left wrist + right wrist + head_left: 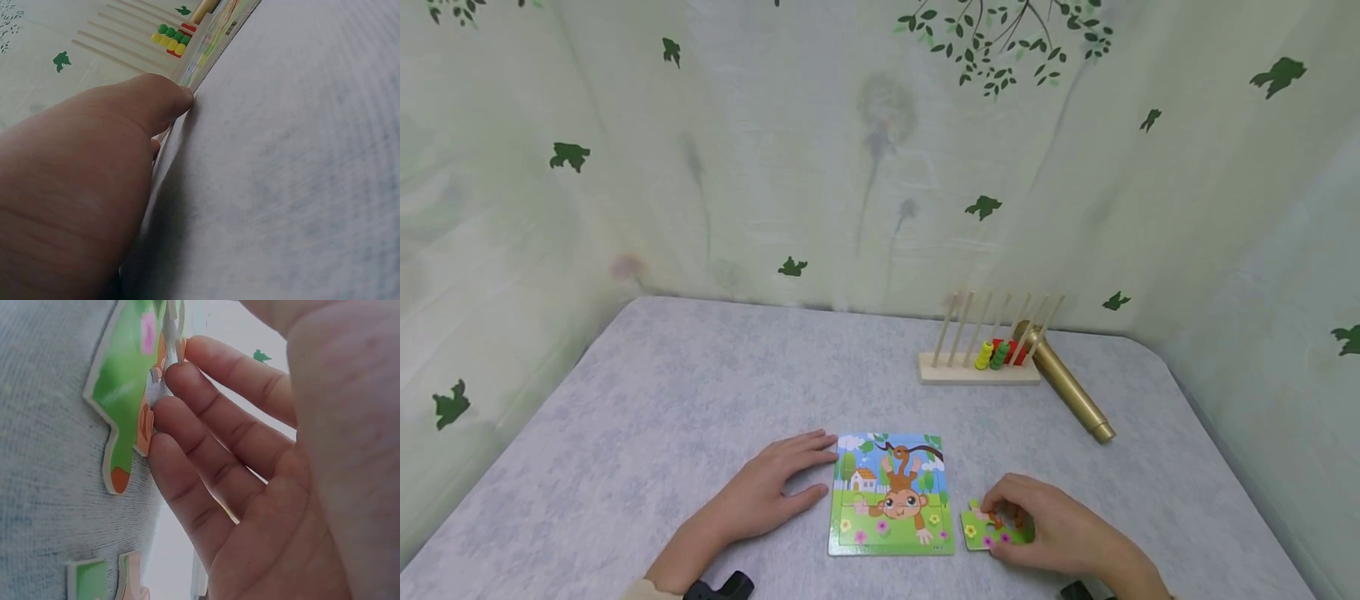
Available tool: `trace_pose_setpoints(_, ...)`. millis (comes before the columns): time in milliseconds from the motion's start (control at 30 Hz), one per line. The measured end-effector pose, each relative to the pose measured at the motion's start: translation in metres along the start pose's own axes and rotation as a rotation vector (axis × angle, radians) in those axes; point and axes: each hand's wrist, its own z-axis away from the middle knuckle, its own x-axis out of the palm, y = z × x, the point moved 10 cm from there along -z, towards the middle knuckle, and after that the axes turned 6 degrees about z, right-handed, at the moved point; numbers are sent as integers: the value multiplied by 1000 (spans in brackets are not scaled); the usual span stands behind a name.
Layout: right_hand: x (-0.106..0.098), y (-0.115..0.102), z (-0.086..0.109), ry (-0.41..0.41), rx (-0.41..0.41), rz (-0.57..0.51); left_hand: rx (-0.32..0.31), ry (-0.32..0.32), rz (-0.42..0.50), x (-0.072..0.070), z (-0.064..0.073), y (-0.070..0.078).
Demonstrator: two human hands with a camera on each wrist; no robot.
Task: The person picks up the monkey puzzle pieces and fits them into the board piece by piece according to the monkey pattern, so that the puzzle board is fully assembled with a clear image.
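A square picture puzzle board [887, 533] with a monkey hanging from a branch lies flat on the table. My left hand [767, 487] rests beside it, fingers extended, fingertips at its left edge; in the left wrist view the thumb [165, 100] is near that edge. To the board's right, my right hand [1052, 521] curls over green and orange jigsaw puzzle pieces [977, 533]. Its thumb and fingers pinch a puzzle piece, partly hidden by the hand. Seen from the right wrist, the fingertips [169, 412] touch pieces next to a green puzzle piece [125, 394].
Behind the board stands a wooden peg rack [981, 377] with yellow, green and red beads. A gold-coloured tube [1067, 383] leans against its right end. More puzzle pieces [87, 581] lie low in the right wrist view. A leaf-patterned curtain [737, 167] borders the table.
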Motion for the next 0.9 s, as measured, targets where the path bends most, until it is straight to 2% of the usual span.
trace_pose_setpoints(133, -1, -1, -1, 2, 2, 2, 8, 4, -6, -1, 1, 1)
trace_pose_setpoints(400, -6, -7, -1, 43, -57, 12, 12, 5, 0, -2, 1, 1)
trace_pose_setpoints(667, -9, -9, -6, 72, -62, 57, -12, -16, 10, 3, 2, 0)
trace_pose_setpoints(900, -13, -19, -14, 62, -79, 110, 3, 2, -2, 0, 2, 2)
